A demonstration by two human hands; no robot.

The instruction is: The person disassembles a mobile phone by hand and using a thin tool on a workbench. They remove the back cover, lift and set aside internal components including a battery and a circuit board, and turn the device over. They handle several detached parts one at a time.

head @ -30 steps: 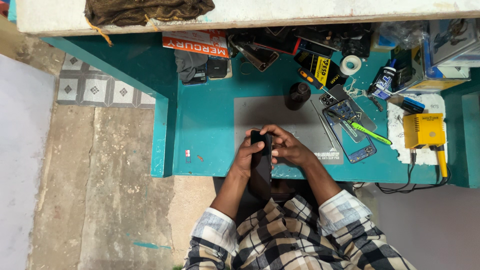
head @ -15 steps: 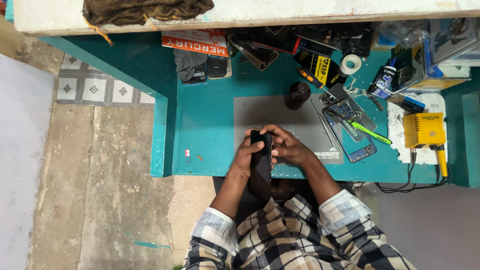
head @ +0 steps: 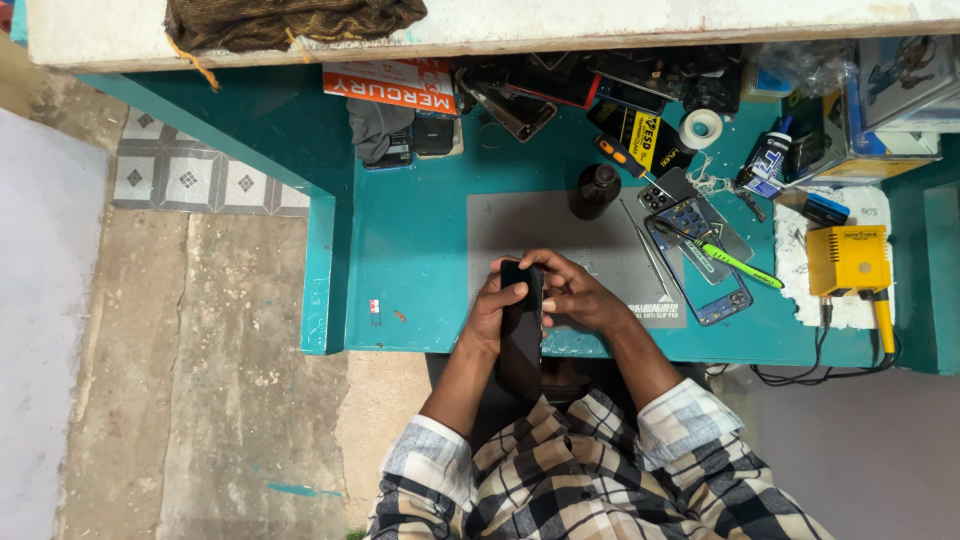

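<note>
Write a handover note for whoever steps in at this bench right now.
Left hand and right hand: both grip a black phone, held upright over the near edge of the grey work mat.
On the mat's right edge: an opened phone frame with a green pry tool across it; dark bottle behind.
Yellow tool unit at far right.
Done: phone picked up.
Left: the black phone looks still closed.

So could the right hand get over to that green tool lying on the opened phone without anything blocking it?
Probably yes. The right hand is busy gripping the black phone together with the left hand, but the grey mat between it and the green tool lies bare, apart from thin metal tweezers.
</note>
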